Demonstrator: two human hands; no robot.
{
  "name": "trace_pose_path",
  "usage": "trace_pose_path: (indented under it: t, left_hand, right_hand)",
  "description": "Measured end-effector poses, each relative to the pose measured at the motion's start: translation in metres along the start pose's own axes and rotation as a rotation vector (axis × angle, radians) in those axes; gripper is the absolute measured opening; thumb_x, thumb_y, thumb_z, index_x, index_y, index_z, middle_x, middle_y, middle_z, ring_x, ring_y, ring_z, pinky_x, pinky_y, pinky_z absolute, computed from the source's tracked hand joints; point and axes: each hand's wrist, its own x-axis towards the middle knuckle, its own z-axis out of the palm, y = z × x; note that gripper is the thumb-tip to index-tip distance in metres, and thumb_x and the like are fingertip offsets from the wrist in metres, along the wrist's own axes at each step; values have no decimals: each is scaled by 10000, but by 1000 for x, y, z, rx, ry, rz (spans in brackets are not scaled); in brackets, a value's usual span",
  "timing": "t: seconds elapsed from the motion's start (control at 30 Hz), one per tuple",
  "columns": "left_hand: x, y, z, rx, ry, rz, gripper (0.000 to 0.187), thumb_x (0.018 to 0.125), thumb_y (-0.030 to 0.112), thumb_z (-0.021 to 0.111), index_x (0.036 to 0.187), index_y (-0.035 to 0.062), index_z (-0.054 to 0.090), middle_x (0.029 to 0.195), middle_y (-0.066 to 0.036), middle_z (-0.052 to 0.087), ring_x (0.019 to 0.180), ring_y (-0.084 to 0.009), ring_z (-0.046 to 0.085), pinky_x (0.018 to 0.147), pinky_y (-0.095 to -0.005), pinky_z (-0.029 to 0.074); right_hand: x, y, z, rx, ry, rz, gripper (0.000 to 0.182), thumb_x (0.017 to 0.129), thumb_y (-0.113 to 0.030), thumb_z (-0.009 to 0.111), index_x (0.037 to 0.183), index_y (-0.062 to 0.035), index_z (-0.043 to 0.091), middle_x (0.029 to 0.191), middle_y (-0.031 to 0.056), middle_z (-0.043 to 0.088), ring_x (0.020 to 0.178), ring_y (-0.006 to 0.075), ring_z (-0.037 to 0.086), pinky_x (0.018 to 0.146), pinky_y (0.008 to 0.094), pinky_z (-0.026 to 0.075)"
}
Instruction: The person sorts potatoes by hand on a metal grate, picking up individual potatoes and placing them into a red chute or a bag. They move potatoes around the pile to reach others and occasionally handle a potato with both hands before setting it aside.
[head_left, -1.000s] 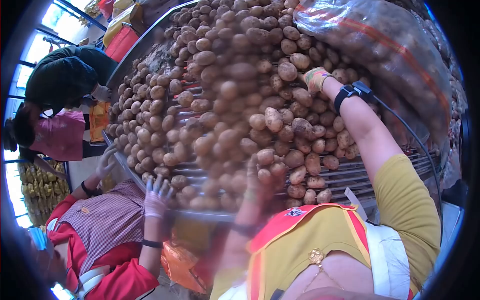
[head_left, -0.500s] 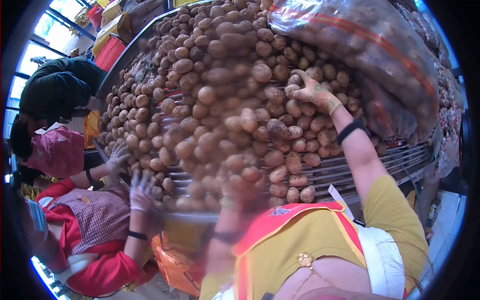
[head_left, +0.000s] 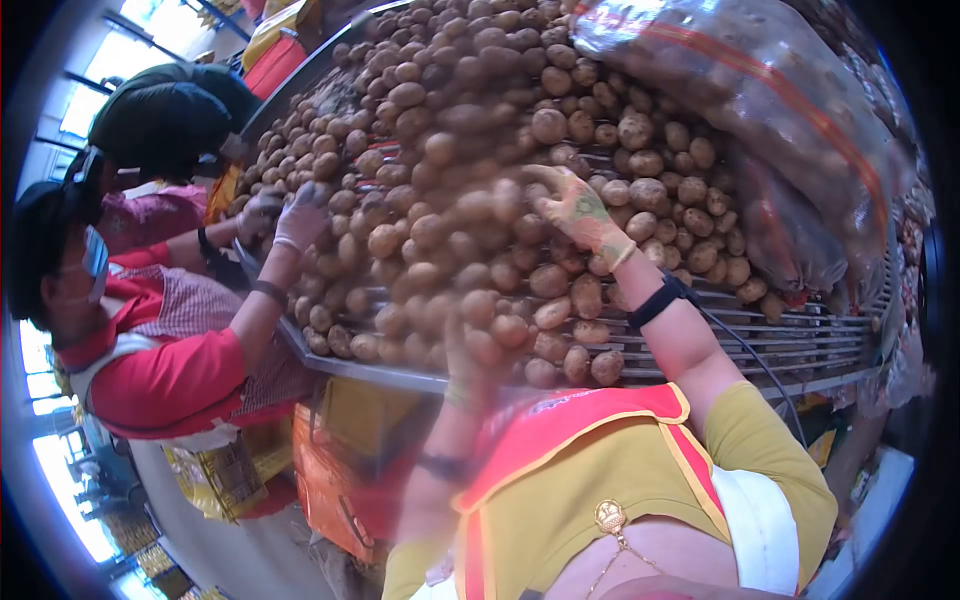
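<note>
Many brown potatoes (head_left: 548, 126) lie spread over a table of metal bars (head_left: 760, 335). My right hand (head_left: 585, 215), in a pale glove with a dark band at the wrist, reaches over the potatoes right of the middle. Its fingers are apart and point left, near the potatoes, with none plainly held. Toward the table's front edge my left hand (head_left: 465, 355) is beside some potatoes. A blurred patch of the view covers it, and its fingers cannot be made out.
A large clear bag (head_left: 740, 80) of potatoes with orange stripes rests at the upper right. A masked co-worker (head_left: 170, 330) in red reaches onto the table at the left. Another person (head_left: 165, 120) in dark green bends behind. Orange bags (head_left: 325, 480) stand below the front edge.
My right hand has moved left and slightly down across the potatoes. The view has shifted, showing more of the co-worker in red, whose hands now reach further over the potatoes.
</note>
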Motion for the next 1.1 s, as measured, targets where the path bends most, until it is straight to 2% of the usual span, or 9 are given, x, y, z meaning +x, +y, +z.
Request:
trace_pose_path:
  t: [0.13, 0.23, 0.3, 0.37, 0.63, 0.73, 0.77, 0.83, 1.1]
  left_hand:
    - [-15, 5, -70, -205, -497, -66, 517, 965, 548, 505, 1308, 162, 534, 1312, -62, 537, 1227, -266, 500, 1068, -516, 402]
    - [-46, 8, -73, -1268, -318, -347, 584, 978, 480, 535, 1438, 144, 406, 1379, -101, 468, 1292, -249, 434, 1147, -484, 331]
    - [-59, 10, -70, -1193, -279, -297, 615, 979, 449, 557, 1471, 128, 374, 1397, -108, 449, 1307, -244, 416, 1174, -457, 306]
    - [-60, 14, -69, -344, -340, -9, 607, 972, 431, 580, 1451, 107, 393, 1387, -97, 458, 1294, -244, 424, 1176, -424, 304]
    - [-50, 35, -76, -337, -350, 132, 563, 963, 489, 577, 1306, 44, 535, 1211, -98, 572, 1085, -247, 524, 1003, -450, 435]
    - [-37, 44, -72, -367, -435, 70, 582, 955, 501, 584, 1293, 28, 554, 1194, -123, 582, 1024, -262, 534, 942, -454, 475]
    - [-28, 47, -77, -339, -404, 46, 579, 951, 490, 598, 1294, 27, 554, 1195, -129, 581, 1009, -265, 534, 924, -446, 488]
    - [-16, 42, -91, -486, -317, 23, 566, 929, 434, 656, 1307, 28, 543, 1192, -143, 588, 1021, -271, 545, 850, -382, 528]
    - [-6, 45, -47, -234, -192, 141, 467, 963, 478, 566, 1185, 67, 544, 1082, -102, 588, 996, -250, 573, 884, -386, 503]
  right_hand:
    - [24, -55, 68, -339, -421, -214, 274, 839, -233, 632, 1096, -168, 704, 1078, 131, 684, 1038, 296, 669, 866, 388, 544]
    - [14, -107, 130, -466, -658, -408, 223, 843, -252, 634, 1045, -191, 706, 1046, 119, 679, 990, 282, 688, 770, 408, 562]
    - [-7, -105, 184, -533, -664, -535, 238, 857, -275, 629, 1065, -194, 707, 1031, 115, 674, 973, 291, 694, 762, 396, 556]
    - [-13, -117, 196, -502, -797, -465, 279, 885, -311, 608, 1128, -205, 692, 1024, 108, 669, 1009, 279, 688, 768, 385, 552]
    - [74, -42, 72, 819, -337, 60, 346, 826, -54, 686, 1155, -78, 583, 1076, 26, 655, 959, 117, 625, 877, 315, 530]
    - [144, -25, 0, -284, -34, -247, 395, 795, -173, 752, 1166, -88, 646, 1181, 141, 635, 1068, 309, 641, 964, 367, 500]
    - [161, -35, -14, -396, -255, -96, 564, 751, -194, 751, 1275, -70, 586, 1302, 207, 559, 1162, 388, 584, 996, 411, 483]
    - [196, -10, -17, -517, -762, -73, 465, 785, -281, 734, 1218, -133, 651, 1240, 192, 602, 1148, 367, 601, 980, 414, 481]
    - [186, -11, 11, -692, -739, 54, 512, 773, -391, 726, 1232, -178, 652, 1254, 247, 579, 1153, 398, 594, 953, 444, 496]
